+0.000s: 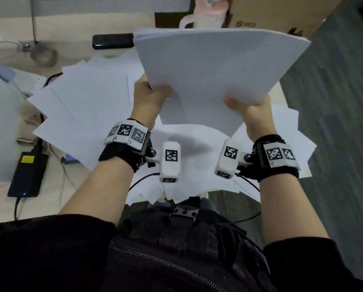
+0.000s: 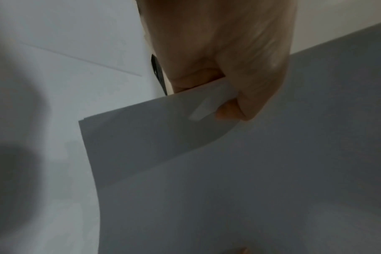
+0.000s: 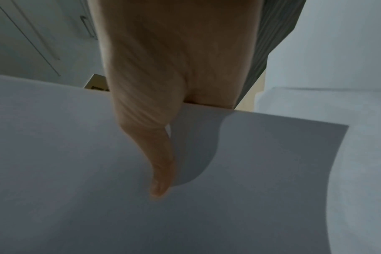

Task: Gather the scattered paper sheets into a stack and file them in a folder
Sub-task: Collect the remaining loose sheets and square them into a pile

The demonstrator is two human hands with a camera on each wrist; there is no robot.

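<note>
Both hands hold a thick stack of plain white paper sheets [image 1: 216,74] up in the air above the pale desk [image 1: 56,192], tilted so its far edge rises toward the back of the desk. The left hand [image 1: 149,100] grasps the stack's near left corner, thumb on top and fingers curled underneath; the left wrist view shows that corner [image 2: 207,106] pinched in the fold of the hand [image 2: 224,56]. The right hand [image 1: 254,114] grips the near right corner the same way, its thumb [image 3: 161,171] lying flat across the top sheet [image 3: 76,154]. Beneath the raised stack, many loose white sheets [image 1: 81,106] lie fanned and overlapping across the desk, some hanging over its near edge. A black power brick with a yellow label [image 1: 28,173] sits toward the near left edge, and a black rectangular device [image 1: 112,41] lies at the back of the desk just left of the stack's far corner. I see no folder anywhere.
</note>
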